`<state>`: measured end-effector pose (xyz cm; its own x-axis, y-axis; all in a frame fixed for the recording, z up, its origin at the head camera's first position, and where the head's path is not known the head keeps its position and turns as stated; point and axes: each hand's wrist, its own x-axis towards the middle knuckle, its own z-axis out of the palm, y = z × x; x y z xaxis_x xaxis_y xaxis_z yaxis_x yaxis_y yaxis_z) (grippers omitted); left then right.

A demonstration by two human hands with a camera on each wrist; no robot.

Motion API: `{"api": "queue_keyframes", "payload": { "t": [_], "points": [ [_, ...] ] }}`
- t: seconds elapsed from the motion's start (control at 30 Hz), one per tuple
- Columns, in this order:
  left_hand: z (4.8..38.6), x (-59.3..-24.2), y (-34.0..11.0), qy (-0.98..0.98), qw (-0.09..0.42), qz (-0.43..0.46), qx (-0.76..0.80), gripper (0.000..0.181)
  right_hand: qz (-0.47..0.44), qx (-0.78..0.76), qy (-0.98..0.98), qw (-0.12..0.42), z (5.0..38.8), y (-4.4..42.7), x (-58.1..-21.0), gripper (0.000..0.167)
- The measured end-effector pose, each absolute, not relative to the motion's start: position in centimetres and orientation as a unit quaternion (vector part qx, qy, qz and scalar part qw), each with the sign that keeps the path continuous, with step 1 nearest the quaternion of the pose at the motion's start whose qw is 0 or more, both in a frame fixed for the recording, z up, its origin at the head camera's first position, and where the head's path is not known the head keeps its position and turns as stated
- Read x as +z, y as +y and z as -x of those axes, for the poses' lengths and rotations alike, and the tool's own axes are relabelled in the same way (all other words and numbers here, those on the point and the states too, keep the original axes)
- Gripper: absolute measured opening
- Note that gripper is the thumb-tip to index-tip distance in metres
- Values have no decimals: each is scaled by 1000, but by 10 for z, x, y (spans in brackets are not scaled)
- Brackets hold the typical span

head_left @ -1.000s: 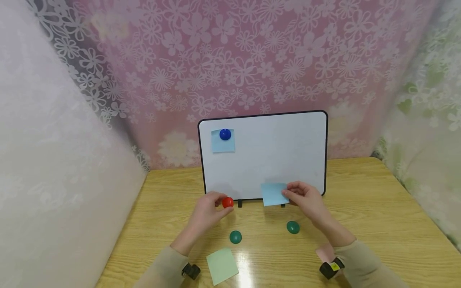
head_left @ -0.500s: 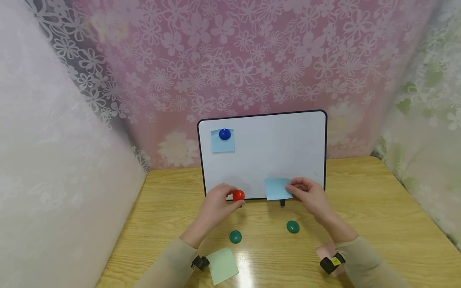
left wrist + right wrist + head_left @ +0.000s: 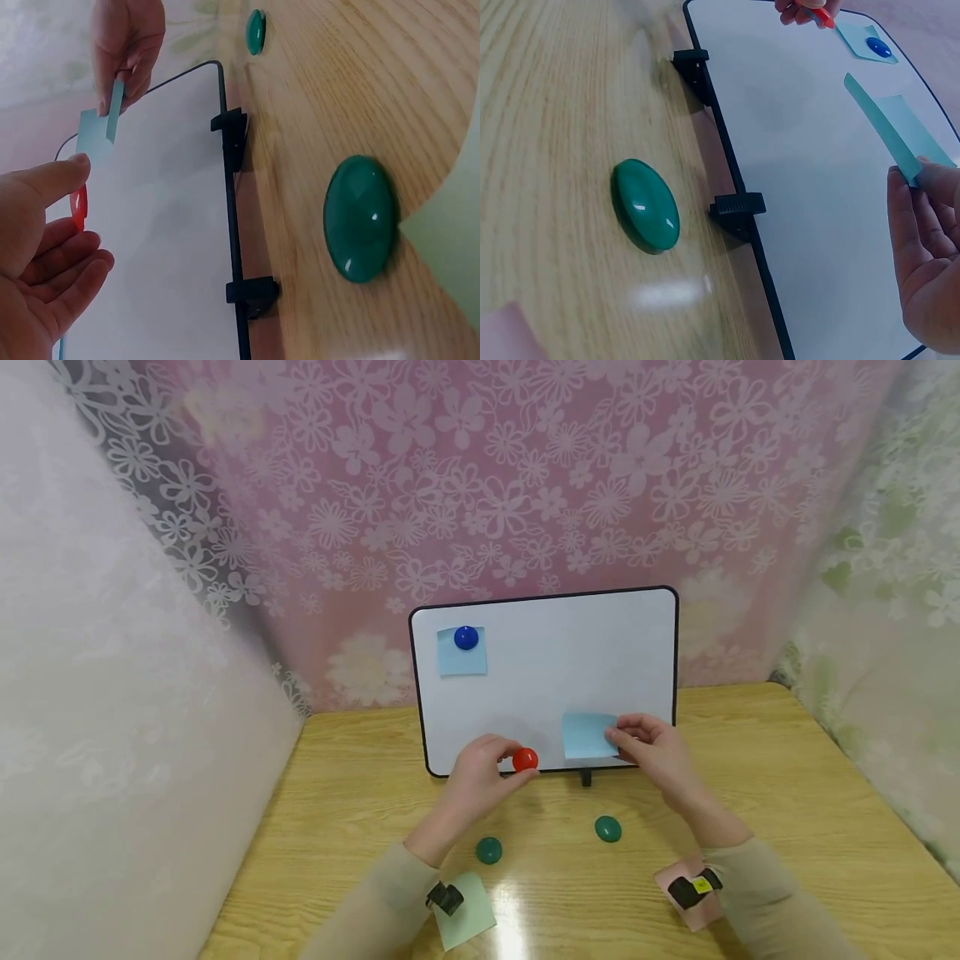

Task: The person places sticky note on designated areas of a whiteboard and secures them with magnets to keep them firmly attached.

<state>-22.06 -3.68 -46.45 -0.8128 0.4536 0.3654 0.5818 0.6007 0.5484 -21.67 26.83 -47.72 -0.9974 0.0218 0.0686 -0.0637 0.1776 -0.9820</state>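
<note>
Between its thumb and fingers my left hand (image 3: 480, 781) pinches a round red magnet (image 3: 525, 760), in front of the lower edge of the whiteboard (image 3: 525, 677). My right hand (image 3: 660, 758) pinches a blue sticky note (image 3: 588, 736) by its right edge, before the board's lower right part. In the right wrist view this note (image 3: 911, 124) has a bent strip along one side. A blue magnet (image 3: 467, 637) sits over another blue sticky note (image 3: 461, 662) at the board's upper left.
Two green magnets (image 3: 489, 850) (image 3: 608, 828) lie on the wooden table (image 3: 360, 752). A green sticky note (image 3: 468, 918) lies partly under the left wrist, a pink one (image 3: 693, 914) under the right. Black clip feet (image 3: 251, 294) hold the board's lower edge.
My left hand has moved right and slightly up with the red magnet. The right hand has raised the blue note and shifted it a little right, higher in front of the board.
</note>
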Motion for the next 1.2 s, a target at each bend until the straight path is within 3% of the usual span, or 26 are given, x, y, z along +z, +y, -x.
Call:
{"api": "queue_keyframes", "payload": {
  "t": [0.5,1.2],
  "points": [
    [224,-474,-6,-883,124,334,-304,34,-5,623,-782,37,231,279,-477,42],
    [235,-433,42,-861,190,356,-310,36,-2,601,-796,70,249,303,-454,50]
  ]
}}
